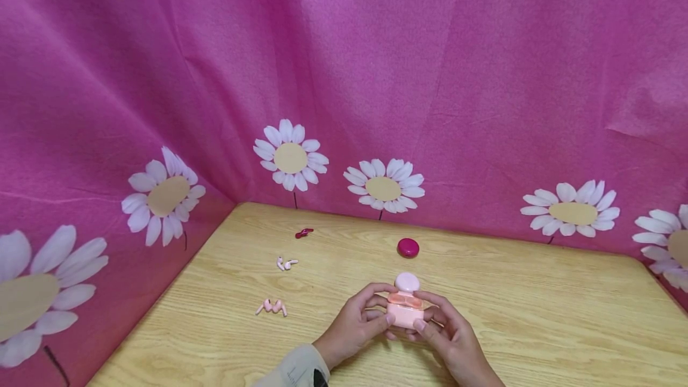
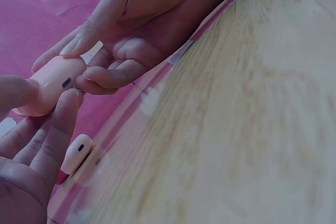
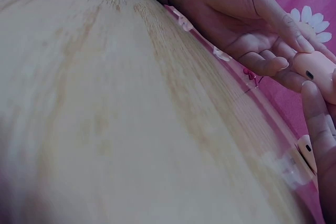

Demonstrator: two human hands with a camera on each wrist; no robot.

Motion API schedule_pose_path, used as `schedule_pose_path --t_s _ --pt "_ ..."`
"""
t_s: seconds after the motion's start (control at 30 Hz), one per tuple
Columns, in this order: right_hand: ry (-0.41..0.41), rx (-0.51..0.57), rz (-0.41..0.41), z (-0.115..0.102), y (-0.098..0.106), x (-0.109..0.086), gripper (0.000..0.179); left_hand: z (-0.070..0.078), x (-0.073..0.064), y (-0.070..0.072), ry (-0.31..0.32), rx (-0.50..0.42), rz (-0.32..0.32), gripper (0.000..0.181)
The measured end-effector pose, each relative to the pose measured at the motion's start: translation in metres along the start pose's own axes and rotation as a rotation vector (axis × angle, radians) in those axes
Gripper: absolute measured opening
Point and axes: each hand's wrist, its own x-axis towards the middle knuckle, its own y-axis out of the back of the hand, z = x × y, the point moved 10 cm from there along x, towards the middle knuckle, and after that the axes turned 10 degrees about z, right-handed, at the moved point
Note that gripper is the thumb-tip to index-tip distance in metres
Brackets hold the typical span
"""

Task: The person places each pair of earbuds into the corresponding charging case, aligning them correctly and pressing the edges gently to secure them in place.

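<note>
Both hands hold a peach-pink earbud case (image 1: 405, 316) above the near part of the table, its lid raised in the head view. The left hand (image 1: 356, 322) grips its left side with thumb in front and fingers behind. On its right side the right hand (image 1: 450, 334) grips it the same way. A charging port shows on the underside of the case (image 2: 59, 80) in the left wrist view. To the left on the table lie peach-pink earbuds (image 1: 272, 307), pale pink earbuds (image 1: 286, 263) and dark red earbuds (image 1: 304, 233).
Just beyond the held case stands a pale pink rounded case (image 1: 407, 282). Farther back is a dark red rounded case (image 1: 408, 248). The wooden table (image 1: 548, 315) meets a magenta cloth (image 1: 457, 76) with printed daisies at its back and left edges.
</note>
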Motion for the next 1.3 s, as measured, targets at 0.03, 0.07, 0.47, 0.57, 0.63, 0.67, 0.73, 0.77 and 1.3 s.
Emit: schedule_pose_path --t_s 0.03,0.07,0.47,0.57,0.63,0.67,0.73,0.77,1.3 --pt "-0.009 -0.001 0.002 0.001 0.0 0.0 0.047 0.0 0.0 0.0 0.0 0.0 0.0 0.043" --pt "-0.018 -0.002 0.004 0.001 0.0 0.0 0.047 0.0 0.0 0.0 0.0 0.001 -0.001 0.044" --pt "-0.009 0.015 -0.024 -0.001 -0.002 0.0 0.053 -0.002 0.001 0.0 0.003 0.003 -0.008 0.05" --pt "-0.024 0.004 -0.019 0.001 -0.001 0.0 0.054 -0.002 0.001 0.001 0.012 -0.001 -0.006 0.051" --pt "-0.029 0.009 -0.022 0.0 -0.001 0.0 0.054 -0.003 0.001 0.001 0.022 -0.002 -0.001 0.051" --pt "-0.031 0.015 -0.024 0.0 -0.002 0.0 0.054 -0.003 0.001 0.001 0.025 -0.004 0.002 0.052" --pt "-0.027 0.028 -0.034 0.0 -0.003 0.0 0.055 -0.003 0.001 0.002 0.03 -0.005 0.009 0.052" --pt "-0.028 0.034 -0.035 -0.001 -0.003 -0.001 0.055 -0.003 0.001 0.002 0.033 -0.006 0.011 0.052" --pt "-0.194 -0.036 0.08 0.012 0.005 -0.001 0.06 -0.005 0.001 0.002 0.016 -0.006 -0.001 0.054"
